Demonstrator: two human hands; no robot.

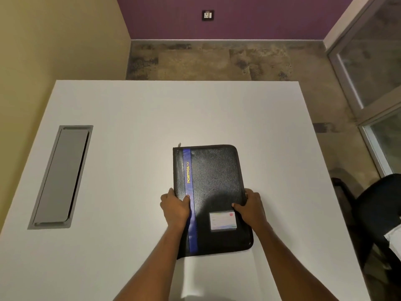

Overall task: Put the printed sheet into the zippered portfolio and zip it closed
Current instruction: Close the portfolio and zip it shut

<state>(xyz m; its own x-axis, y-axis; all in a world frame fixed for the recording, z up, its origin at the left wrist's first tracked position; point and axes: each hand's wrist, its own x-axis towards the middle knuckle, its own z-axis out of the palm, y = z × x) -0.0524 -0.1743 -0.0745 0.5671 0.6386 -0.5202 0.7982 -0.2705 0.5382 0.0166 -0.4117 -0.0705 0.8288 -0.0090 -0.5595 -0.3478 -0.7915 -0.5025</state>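
Note:
A black zippered portfolio (213, 177) with a blue stripe and yellow lettering lies flat and closed on the white table (134, 118). A small card sits in a window on its cover. My left hand (174, 206) grips its left edge, thumb on the blue stripe. My right hand (251, 206) grips its right edge, thumb on the cover. A zipper pull (179, 145) sticks out at the far left corner. A white sheet (217, 274) lies on the table under the portfolio's near end, between my forearms.
A grey cable hatch (61, 177) is set into the table at the left. A black chair (377, 205) stands off the table's right edge. Beyond the far edge are carpet, a purple wall and a glass partition at right.

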